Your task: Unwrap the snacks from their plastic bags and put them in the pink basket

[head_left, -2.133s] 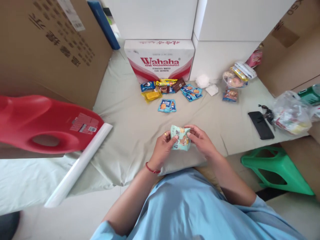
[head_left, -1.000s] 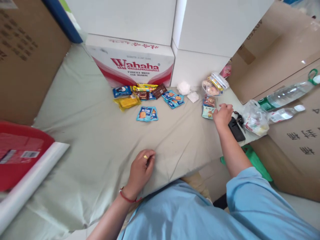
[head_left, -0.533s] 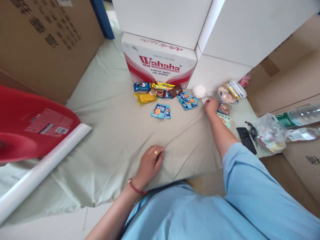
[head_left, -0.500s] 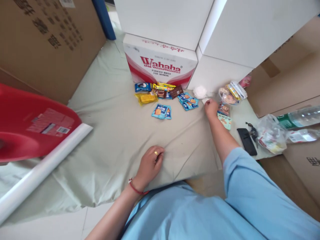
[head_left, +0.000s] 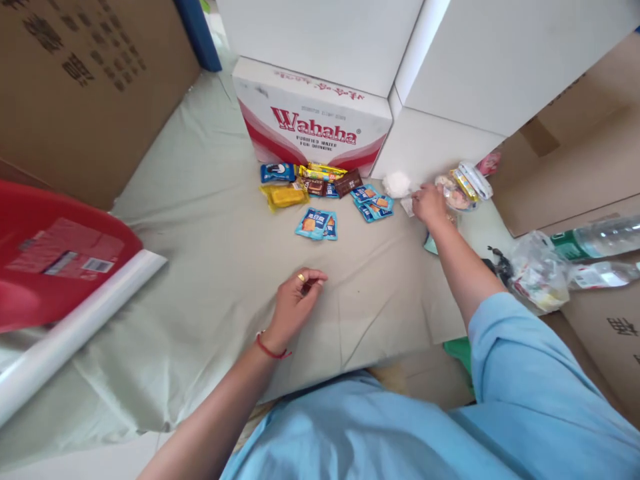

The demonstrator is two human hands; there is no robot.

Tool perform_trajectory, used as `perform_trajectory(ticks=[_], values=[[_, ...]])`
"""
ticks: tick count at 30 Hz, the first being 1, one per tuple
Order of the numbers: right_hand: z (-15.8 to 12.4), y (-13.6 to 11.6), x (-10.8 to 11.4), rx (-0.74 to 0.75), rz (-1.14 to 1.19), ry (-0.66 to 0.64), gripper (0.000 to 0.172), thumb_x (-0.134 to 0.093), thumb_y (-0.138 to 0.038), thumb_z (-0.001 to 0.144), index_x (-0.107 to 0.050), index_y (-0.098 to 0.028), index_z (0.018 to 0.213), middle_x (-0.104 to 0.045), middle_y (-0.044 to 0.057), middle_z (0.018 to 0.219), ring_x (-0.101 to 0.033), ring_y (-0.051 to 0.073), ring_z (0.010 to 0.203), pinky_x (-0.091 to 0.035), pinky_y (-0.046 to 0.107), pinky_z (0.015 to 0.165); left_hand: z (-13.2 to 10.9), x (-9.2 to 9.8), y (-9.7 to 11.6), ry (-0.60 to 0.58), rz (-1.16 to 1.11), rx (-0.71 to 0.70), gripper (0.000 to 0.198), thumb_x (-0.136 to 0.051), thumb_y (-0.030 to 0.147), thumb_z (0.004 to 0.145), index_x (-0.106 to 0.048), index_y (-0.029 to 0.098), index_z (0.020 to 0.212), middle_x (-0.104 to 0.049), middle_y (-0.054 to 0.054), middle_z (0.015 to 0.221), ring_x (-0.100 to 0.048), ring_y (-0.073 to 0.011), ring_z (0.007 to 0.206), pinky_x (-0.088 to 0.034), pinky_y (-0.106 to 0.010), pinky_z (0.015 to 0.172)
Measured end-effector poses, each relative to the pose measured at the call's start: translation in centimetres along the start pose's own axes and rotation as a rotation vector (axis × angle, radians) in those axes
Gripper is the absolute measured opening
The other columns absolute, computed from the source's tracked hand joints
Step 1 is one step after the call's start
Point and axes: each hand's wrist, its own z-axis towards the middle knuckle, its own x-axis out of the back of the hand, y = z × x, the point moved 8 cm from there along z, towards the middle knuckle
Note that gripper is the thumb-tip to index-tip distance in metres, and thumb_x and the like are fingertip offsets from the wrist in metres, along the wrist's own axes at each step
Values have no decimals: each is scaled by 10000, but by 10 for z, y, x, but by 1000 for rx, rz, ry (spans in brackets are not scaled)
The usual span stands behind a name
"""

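Observation:
My left hand (head_left: 297, 298) hovers over or rests on the cloth near the front, its fingers loosely bent with a gap to the thumb and nothing held. Farther right, my right hand (head_left: 430, 205) reaches to the back of the table, fingers apart. Its fingertips are beside a small white packet (head_left: 408, 207), and I cannot tell if they touch it. A white bundle (head_left: 397, 184) lies just behind. A clear tub of snacks (head_left: 456, 195) stands to the right of the hand. Under the wrist, a pale green packet (head_left: 431, 244) is mostly hidden.
Blue snack sachets (head_left: 317, 223), a yellow packet (head_left: 285, 196) and chocolate-brown packets (head_left: 349, 183) lie before a Wahaba-style water carton (head_left: 315, 120). At left are a red plastic object (head_left: 65, 253) and a white roll (head_left: 100, 313). Bottles (head_left: 605, 237) and a plastic bag (head_left: 537, 273) lie at right.
My right hand has shifted rightward off the small white packet, now covering the packets beside the tub. My left hand has moved slightly up and left, its fingers less curled. The view has shifted a little.

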Motion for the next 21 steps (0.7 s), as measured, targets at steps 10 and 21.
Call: perform_trajectory(ticks=[10,21], values=[[-43,-28,46,-95,101,213,343,-475,-230,1017,-754,-45,1093,-732,208,1132,-622,253,1137,-405,452,1049,-3,-3,-2,-108,-38,-61,144,-606,295,947,-721,207,942,-705,-20,856,-629,-164,785,-479,-295,763],[-267,-165,-18,-623,1356,-39,388,-900,-433,674,-656,-227,894,-625,-40,771,-523,115,639,-429,246,589,-14,-11,7,-102,-169,-186,548,-818,589,819,-605,216,1159,-619,-115,1206,-625,-237,1078,-543,-330,828]])
